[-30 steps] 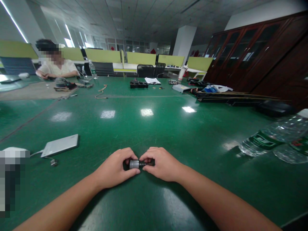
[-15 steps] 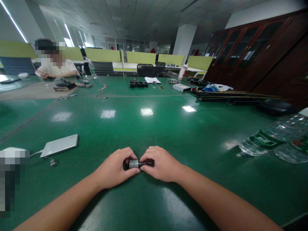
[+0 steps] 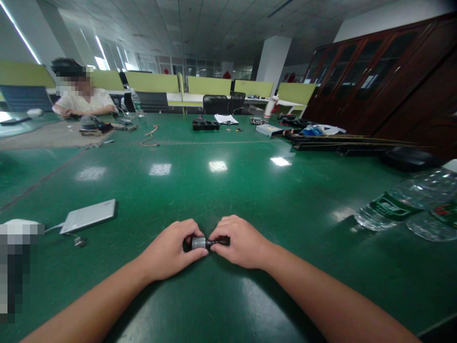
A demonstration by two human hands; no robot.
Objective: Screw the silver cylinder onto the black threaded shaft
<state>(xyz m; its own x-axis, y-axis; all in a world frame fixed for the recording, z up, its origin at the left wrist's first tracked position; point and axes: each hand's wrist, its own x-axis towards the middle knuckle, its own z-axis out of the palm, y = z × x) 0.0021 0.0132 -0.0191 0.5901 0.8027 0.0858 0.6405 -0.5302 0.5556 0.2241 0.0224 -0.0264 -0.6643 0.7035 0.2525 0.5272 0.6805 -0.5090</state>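
Observation:
A small silver metal cylinder (image 3: 199, 242) lies in the curl of my left hand (image 3: 174, 250), held between thumb and fingers close to the green tabletop (image 3: 228, 195). From its right end runs a thin dark shaft (image 3: 210, 243), which reaches into my right hand (image 3: 239, 242). The thumb and fingers of that hand pinch the dark part, whose far end shows inside the curl. Both hands are close together, fingertips nearly meeting around the joint.
Left of my hands lie a silver flat box (image 3: 89, 216) with a cable and a small metal piece (image 3: 79, 241). Clear bottles (image 3: 392, 207) are at the right. Farther back are a black tray (image 3: 206, 125), papers (image 3: 225, 119) and a seated person (image 3: 84, 102).
My right hand has shifted very slightly, its fingers a little higher and farther right on the dark part. My left hand looks almost unmoved.

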